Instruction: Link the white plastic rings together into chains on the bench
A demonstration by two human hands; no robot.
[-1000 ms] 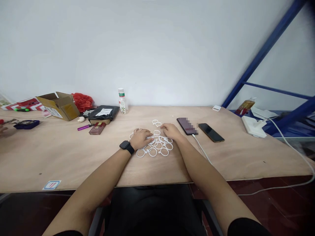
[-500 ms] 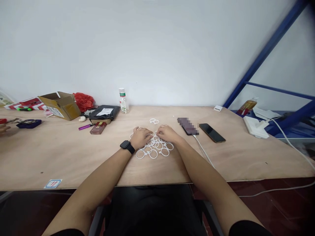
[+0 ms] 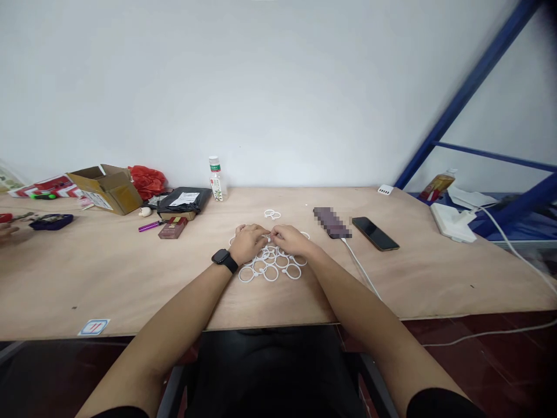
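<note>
Several white plastic rings with small eyelets, like curtain rings (image 3: 270, 273), lie overlapping in a loose pile on the table before me. Over the pile's far side, my left hand (image 3: 249, 244) has its fingers bent in, the fingertips pinched at a white ring. My right hand (image 3: 288, 239) meets it from the other side, thumb and fingers pressed together on the same small spot. The hands partly hide what they pinch; a bit of white shows between them. Farther back, a small linked group of white rings (image 3: 272, 214) lies apart from the pile.
On the left are an open cardboard box (image 3: 107, 188), a black parcel (image 3: 185, 200), a dark red box (image 3: 173, 228) and a purple pen (image 3: 150, 226). A bottle (image 3: 216, 180) stands by the wall. Right are two phones, one (image 3: 375, 234) dark. Another person's hand (image 3: 6, 230) shows far left.
My right hand has shifted slightly left, its fingertips now against those of my left hand. More of the rings show beside it. My left hand has hardly moved.
</note>
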